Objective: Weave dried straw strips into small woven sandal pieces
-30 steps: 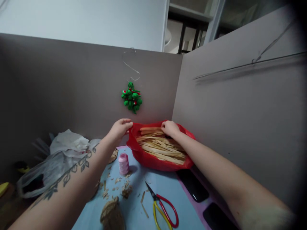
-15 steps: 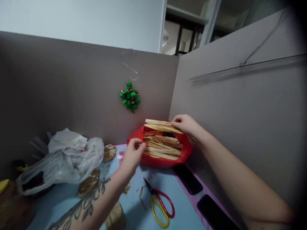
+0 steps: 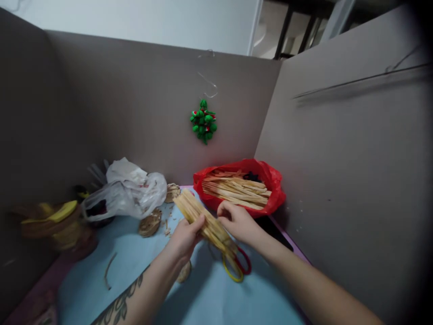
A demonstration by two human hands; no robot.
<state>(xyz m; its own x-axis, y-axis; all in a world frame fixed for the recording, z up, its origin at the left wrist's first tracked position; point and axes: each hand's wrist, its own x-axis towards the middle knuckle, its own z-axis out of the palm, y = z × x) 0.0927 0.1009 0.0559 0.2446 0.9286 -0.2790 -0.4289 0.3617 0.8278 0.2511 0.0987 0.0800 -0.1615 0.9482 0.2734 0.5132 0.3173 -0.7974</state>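
Observation:
My left hand [image 3: 186,238] grips a bundle of pale yellow dried strips [image 3: 206,220], thumb on top, held slantwise above the table. Beside the bundle, the fingers of my right hand [image 3: 237,221] are curled together; whether they pinch a strip is hidden. Behind it a red plastic bag [image 3: 278,195] stands with its mouth wide, full of more dried strips [image 3: 238,188]. Scissors with one yellow and one red handle [image 3: 233,276] lie partly covered by the bundle's lower end.
At the left are a crumpled clear plastic bag [image 3: 126,198], brown woven pieces [image 3: 150,223] and a blurred container with yellow items [image 3: 64,223]. A green ornament [image 3: 204,123] hangs on the grey partition [image 3: 142,113]. A dark phone [image 3: 275,231] lies by the right wall.
The strips in my right hand have come out of the red bag toward me, and my left hand now holds the bundle. The view has turned left.

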